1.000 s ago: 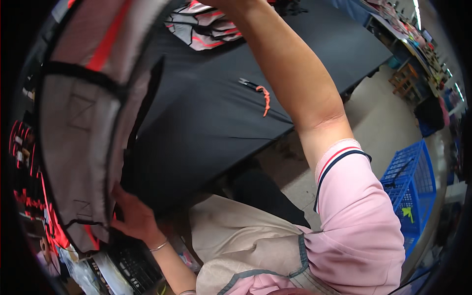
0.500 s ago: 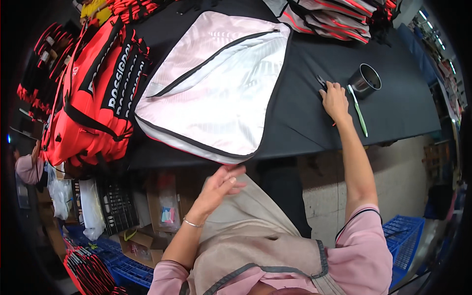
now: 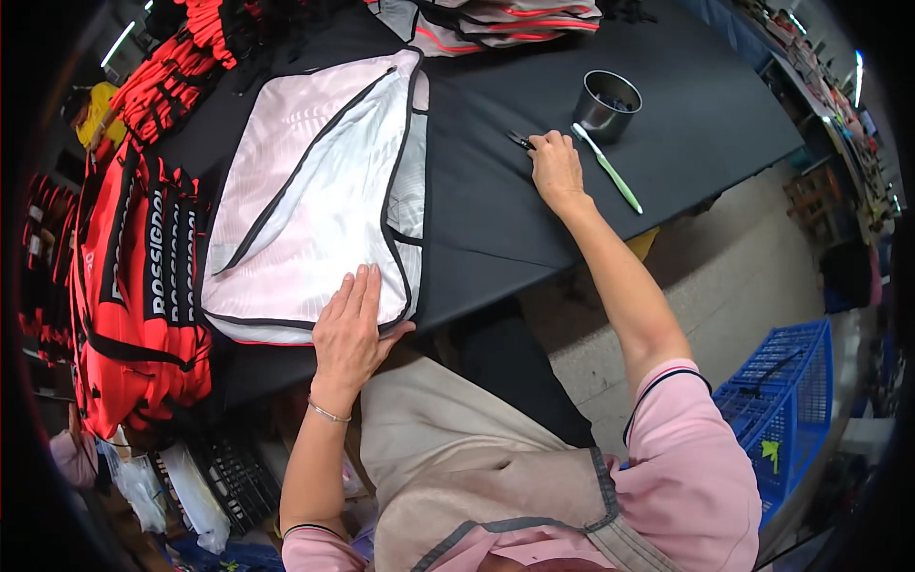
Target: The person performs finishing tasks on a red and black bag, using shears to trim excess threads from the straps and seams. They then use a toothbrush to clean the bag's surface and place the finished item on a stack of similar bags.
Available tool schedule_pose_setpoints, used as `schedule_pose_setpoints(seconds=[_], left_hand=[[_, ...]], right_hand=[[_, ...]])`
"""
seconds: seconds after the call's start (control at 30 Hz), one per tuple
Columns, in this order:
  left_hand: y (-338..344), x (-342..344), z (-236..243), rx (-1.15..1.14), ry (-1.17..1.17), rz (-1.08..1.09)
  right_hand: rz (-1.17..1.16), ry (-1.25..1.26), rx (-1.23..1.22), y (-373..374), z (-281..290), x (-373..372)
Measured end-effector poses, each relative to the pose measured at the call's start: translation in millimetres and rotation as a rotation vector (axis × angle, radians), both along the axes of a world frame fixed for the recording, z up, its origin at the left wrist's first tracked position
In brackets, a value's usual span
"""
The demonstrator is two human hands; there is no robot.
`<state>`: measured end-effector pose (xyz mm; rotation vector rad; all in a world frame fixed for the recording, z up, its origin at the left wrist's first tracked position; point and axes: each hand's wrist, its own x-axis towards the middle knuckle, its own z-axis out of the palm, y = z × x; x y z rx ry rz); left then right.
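Note:
A white panel bag (image 3: 305, 238) with black edging and a slanting black zipper lies on the black-covered table in front of me. My left hand (image 3: 351, 319) rests flat on its near right corner, fingers stretched out and thumb at the edge. Farther right, my right hand (image 3: 557, 170) is closed at the table top around a pair of small thread snips (image 3: 520, 141); only their dark tips show past the fingers. Beside this hand lies a toothbrush (image 3: 608, 170) with a white head and green handle. Its head end is at a metal cup (image 3: 608, 105) with dark bits inside.
Red bags (image 3: 143, 286) with black straps stand packed at the left table edge. More red bags (image 3: 176, 81) lie at the far left. A pile of grey bags (image 3: 505, 24) with red trim sits at the far edge. A blue plastic crate (image 3: 782, 410) stands at the lower right.
My left hand has moved from below the table edge onto the bag's near corner. The bag's right side now shows a folded side strip. My view has shifted; the right hand stays at the snips.

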<state>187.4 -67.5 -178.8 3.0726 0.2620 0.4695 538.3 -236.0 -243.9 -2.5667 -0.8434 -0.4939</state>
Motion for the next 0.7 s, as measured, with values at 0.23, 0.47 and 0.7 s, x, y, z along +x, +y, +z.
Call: schedule_pose_setpoints(seconds=[0.23, 0.47, 0.7], left_hand=[[-12.1, 24.8, -5.0, 0.025, 0.011, 0.015], [-45.8, 42.8, -27.0, 0.2, -0.026, 0.101], [-78.3, 61.6, -29.7, 0.241, -0.034, 0.156]], right_hand=[[-0.026, -0.105, 0.171, -10.1, 16.3, 22.0], [-0.392, -0.112, -0.217, -110.7, 8.1, 12.4], [-0.361, 0.048, -0.195, -130.1, -12.3, 23.5]])
